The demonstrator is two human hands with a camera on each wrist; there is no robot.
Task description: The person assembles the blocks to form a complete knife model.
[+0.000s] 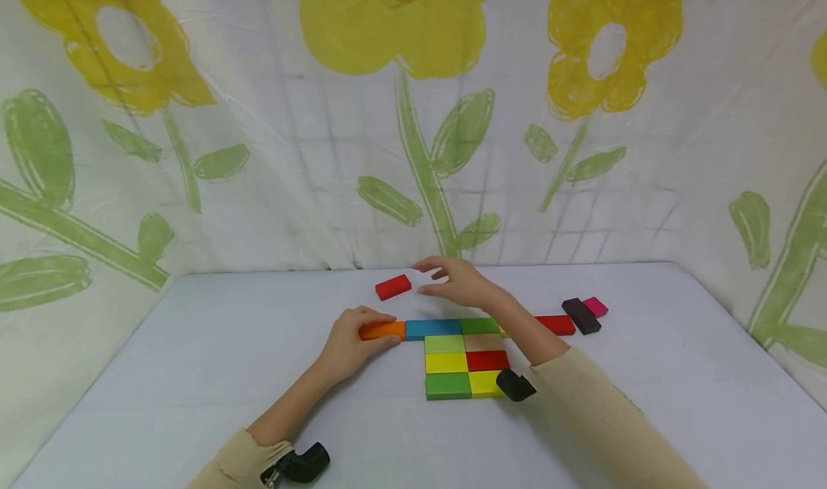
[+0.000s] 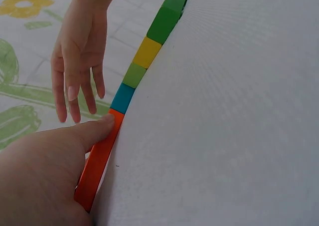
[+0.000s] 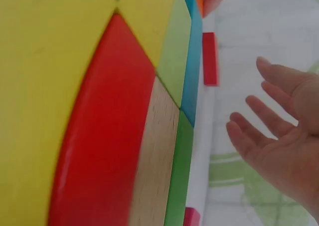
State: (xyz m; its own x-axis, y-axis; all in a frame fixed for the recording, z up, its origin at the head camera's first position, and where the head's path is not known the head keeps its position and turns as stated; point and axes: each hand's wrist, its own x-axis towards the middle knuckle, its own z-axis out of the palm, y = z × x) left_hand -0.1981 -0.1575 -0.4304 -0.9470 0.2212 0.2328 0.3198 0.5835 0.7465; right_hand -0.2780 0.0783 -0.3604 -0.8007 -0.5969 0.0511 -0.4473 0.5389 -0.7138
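Observation:
My left hand (image 1: 349, 345) holds an orange wooden block (image 1: 391, 329) at the left end of a flat row, thumb along its near side and fingers behind it. The blue block (image 1: 433, 329) adjoins it, followed by a green block (image 1: 479, 325). In the left wrist view the thumb (image 2: 97, 129) lies against the orange block (image 2: 99, 166). Above the table, behind the row, my right hand (image 1: 459, 282) hovers with fingers spread and nothing in them. A loose red block (image 1: 393, 287) lies left of its fingertips, apart from them.
Below the row, several blocks sit in two touching columns, among them a light green block (image 1: 444, 344) and a plain wood block (image 1: 483, 342). A red block (image 1: 555, 324) ends the row at right. Beyond it lie a dark block (image 1: 581, 316) and a pink block (image 1: 595, 306).

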